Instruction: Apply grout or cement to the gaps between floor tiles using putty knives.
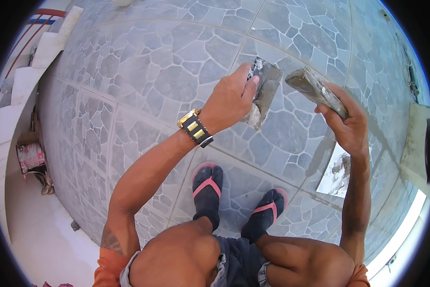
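sheet (330, 177) lies on tiles (157, 71), partly behind the forearm (357, 201) of the right hand (352, 125).

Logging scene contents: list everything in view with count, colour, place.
flat tool: 1, grey, white and black, in left hand
thick smeared tool: 1, grey, in right hand
sheet: 1, white with grey smears, on floor behind right forearm
floor tiles: several, grey stone pattern, throughout
steps: several, white, left edge
rail: 1, red, upper left
bag: 1, pink and white, by steps
watch: 1, black and gold, left wrist
flip-flops: 2, pink, lower centre
socks: 2, black, on feet
shorts: 1, blue-grey, bottom
sleeves: 2, orange, bottom corners
left hand: 1, bare, upper centre
right hand: 1, bare, right of centre
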